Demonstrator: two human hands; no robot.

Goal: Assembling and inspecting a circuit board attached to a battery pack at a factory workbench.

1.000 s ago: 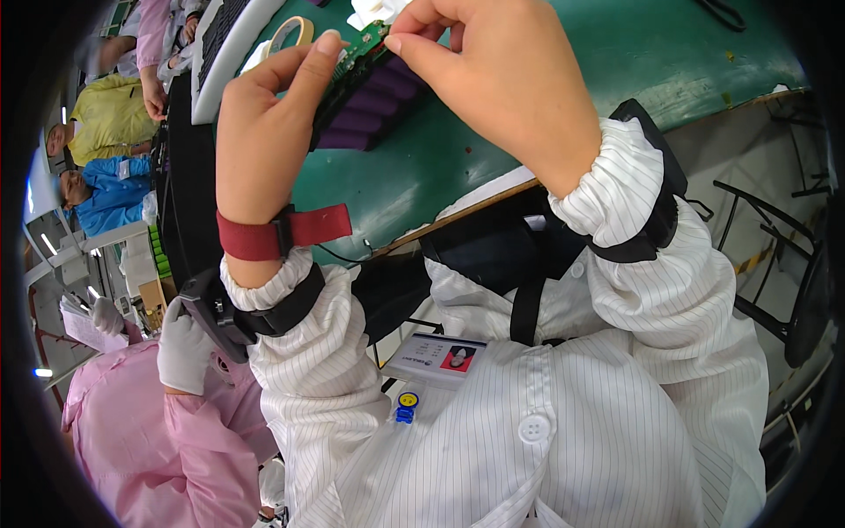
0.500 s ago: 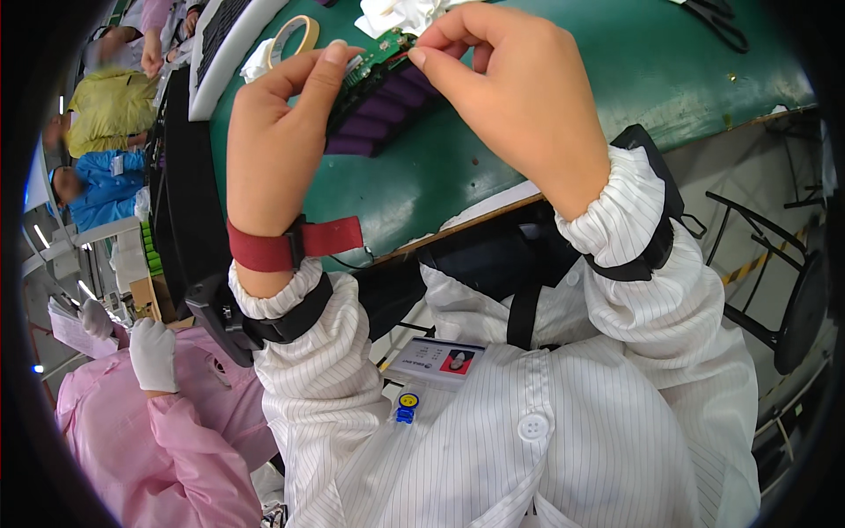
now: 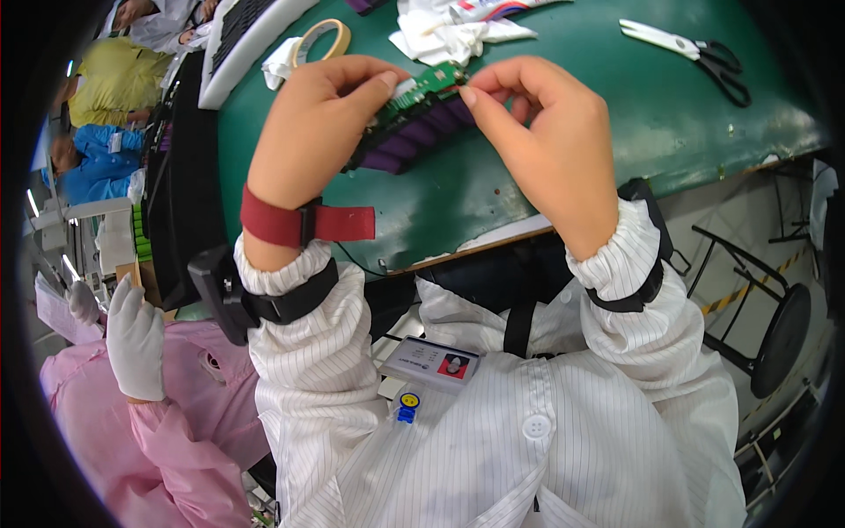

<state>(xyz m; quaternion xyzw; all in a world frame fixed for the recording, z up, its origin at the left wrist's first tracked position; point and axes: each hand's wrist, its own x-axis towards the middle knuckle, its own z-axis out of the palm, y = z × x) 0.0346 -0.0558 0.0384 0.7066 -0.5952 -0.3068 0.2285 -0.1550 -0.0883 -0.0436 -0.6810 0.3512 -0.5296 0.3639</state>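
A battery pack of purple cells (image 3: 414,141) with a green circuit board (image 3: 427,91) along its upper side is tilted over the green table. My left hand (image 3: 312,123) is closed on the pack's left end, its thumb and fingertips at the board's edge. At the board's right end, my right hand (image 3: 554,132) makes a pinch. A bit of red shows by its thumb tip; whatever lies between those fingertips is too small to make out. A dark red wrist strap (image 3: 304,225) circles my left wrist.
Tape roll (image 3: 341,44), crumpled white tissue (image 3: 440,35) and a white tube (image 3: 497,7) lie beyond the pack. Scissors (image 3: 695,53) lie at far right on the green table (image 3: 669,132). A person in pink (image 3: 167,396) with white gloves is at left; a black stool (image 3: 779,339) stands right.
My view has shifted, so the tabletop shows more and the whole scissors appear. Both hands stay at the battery pack. The gloved hand of the person in pink has risen with fingers extended.
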